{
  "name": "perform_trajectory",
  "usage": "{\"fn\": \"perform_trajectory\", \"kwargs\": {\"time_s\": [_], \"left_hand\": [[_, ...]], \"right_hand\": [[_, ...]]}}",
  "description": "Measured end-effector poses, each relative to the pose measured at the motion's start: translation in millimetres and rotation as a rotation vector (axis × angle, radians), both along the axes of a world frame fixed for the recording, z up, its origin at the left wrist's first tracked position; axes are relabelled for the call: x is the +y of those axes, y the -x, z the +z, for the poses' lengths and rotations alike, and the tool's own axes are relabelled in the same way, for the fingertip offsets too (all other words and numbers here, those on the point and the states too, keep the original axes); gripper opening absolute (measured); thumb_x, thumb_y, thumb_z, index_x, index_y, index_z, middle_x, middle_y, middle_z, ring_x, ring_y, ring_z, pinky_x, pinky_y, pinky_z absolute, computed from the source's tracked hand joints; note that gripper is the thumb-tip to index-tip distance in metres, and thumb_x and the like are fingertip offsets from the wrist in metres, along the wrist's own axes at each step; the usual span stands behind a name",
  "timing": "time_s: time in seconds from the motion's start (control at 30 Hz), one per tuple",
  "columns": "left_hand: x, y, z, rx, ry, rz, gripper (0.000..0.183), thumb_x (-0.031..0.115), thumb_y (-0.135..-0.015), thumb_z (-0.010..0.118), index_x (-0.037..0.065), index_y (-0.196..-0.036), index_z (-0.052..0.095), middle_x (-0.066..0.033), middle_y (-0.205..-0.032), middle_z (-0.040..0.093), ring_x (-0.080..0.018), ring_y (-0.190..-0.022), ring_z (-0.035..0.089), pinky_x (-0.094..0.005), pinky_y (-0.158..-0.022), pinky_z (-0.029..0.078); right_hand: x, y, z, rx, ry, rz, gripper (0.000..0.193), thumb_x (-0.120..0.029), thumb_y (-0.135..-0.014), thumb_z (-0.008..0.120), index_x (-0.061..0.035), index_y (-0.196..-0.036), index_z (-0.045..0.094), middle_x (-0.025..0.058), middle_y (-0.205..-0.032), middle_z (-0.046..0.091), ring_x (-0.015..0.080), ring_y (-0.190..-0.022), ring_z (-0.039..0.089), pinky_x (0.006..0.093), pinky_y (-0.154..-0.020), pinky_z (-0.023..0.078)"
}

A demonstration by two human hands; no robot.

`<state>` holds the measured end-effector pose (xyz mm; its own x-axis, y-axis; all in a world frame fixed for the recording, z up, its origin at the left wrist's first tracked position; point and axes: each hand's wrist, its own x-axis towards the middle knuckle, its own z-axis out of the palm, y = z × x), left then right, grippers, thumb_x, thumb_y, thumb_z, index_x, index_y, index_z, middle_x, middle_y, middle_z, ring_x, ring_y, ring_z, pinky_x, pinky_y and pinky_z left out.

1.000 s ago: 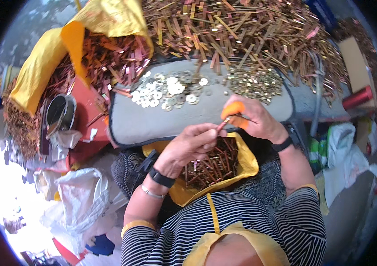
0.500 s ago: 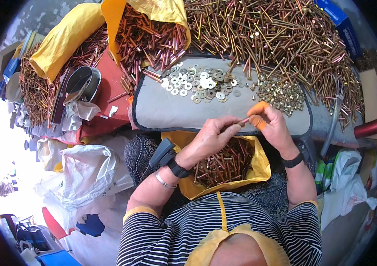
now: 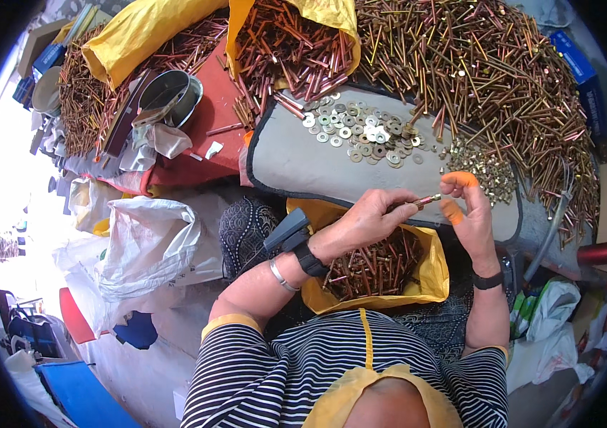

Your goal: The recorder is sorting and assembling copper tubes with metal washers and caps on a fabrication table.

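My left hand [image 3: 369, 225] is closed on a slim copper-coloured bolt [image 3: 427, 201], pinched between thumb and fingers and pointing to the right. The bolt's far end is pale and shiny. Beside that end, my right hand [image 3: 471, 214] has its thumb and forefinger apart, both in orange finger covers. I see nothing between them. Below the hands, a yellow sack [image 3: 428, 274] on my lap holds many similar bolts [image 3: 371, 267]. Flat silver washers [image 3: 360, 132] lie on the grey padded mat [image 3: 296, 160] ahead, with a heap of small brass-coloured nuts [image 3: 492, 171] to their right.
A large pile of long bolts [image 3: 460, 64] covers the far side. Another yellow sack [image 3: 296, 50] spills bolts at the back. On the left are a metal bowl [image 3: 189, 100], red cloth [image 3: 214, 107] and a white sack [image 3: 150, 242]. A red cylinder [image 3: 598, 253] lies at right.
My right thumb and forefinger have parted from the bolt's end, where they were touching it before. The left hand keeps its hold. The whole view has shifted, so things appear farther right.
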<state>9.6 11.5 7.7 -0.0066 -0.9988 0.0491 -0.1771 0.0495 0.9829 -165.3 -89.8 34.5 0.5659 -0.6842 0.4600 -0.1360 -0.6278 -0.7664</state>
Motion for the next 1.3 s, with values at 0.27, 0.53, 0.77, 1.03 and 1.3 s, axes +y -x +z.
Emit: {"fn": "perform_trajectory", "kwargs": {"time_s": [0.27, 0.53, 0.77, 1.03, 1.3], "left_hand": [[1.2, -0.3, 1.7, 0.002, -0.009, -0.026, 0.025, 0.017, -0.093, 0.054, 0.002, -0.111, 0.062, -0.0033, -0.083, 0.063, -0.0065, -0.078, 0.051, -0.0247, -0.071, 0.045], [1.5, -2.2, 0.0, -0.03, -0.029, 0.011, 0.025, 0.013, -0.092, 0.054, -0.003, -0.111, 0.061, -0.0074, -0.097, 0.067, -0.0108, -0.091, 0.059, -0.0256, -0.083, 0.046], [-5.7, 7.9, 3.0, -0.002, -0.07, -0.039, 0.023, 0.014, -0.094, 0.054, -0.001, -0.108, 0.062, -0.0011, -0.092, 0.064, -0.0065, -0.083, 0.054, -0.0219, -0.075, 0.044], [3.8, -2.4, -3.5, -0.075, 0.018, 0.041, 0.025, 0.013, -0.092, 0.054, 0.002, -0.113, 0.062, -0.0092, -0.102, 0.068, -0.013, -0.094, 0.061, -0.0285, -0.085, 0.048], [1.4, 11.9, -4.8, -0.036, 0.174, -0.011, 0.024, 0.015, -0.087, 0.058, -0.003, -0.101, 0.063, -0.0209, -0.088, 0.066, -0.028, -0.08, 0.065, -0.0354, -0.074, 0.049]], "right_hand": [[-1.8, 6.2, -10.9, 0.05, -0.217, 0.11, 0.018, -0.018, -0.084, 0.065, -0.0018, -0.09, 0.06, 0.0031, -0.077, 0.06, 0.0113, -0.071, 0.055, 0.0252, -0.065, 0.044], [-1.7, 0.8, -5.9, 0.052, -0.094, 0.122, 0.015, -0.013, -0.081, 0.066, -0.0022, -0.092, 0.062, 0.0084, -0.081, 0.064, 0.0164, -0.073, 0.058, 0.0283, -0.067, 0.046], [-13.1, 23.7, -0.7, 0.169, -0.3, 0.153, 0.019, -0.018, -0.087, 0.064, -0.0006, -0.095, 0.06, 0.0051, -0.086, 0.061, 0.0088, -0.082, 0.057, 0.0249, -0.074, 0.045], [-9.3, -3.1, -13.0, 0.14, -0.136, 0.11, 0.015, -0.014, -0.085, 0.063, -0.0009, -0.091, 0.061, 0.0078, -0.082, 0.063, 0.014, -0.076, 0.057, 0.0299, -0.068, 0.046], [-11.4, 29.5, -23.8, 0.395, -0.238, -0.009, 0.015, -0.014, -0.09, 0.059, 0.0008, -0.095, 0.058, 0.0057, -0.091, 0.059, 0.0152, -0.081, 0.053, 0.029, -0.072, 0.044]]}}
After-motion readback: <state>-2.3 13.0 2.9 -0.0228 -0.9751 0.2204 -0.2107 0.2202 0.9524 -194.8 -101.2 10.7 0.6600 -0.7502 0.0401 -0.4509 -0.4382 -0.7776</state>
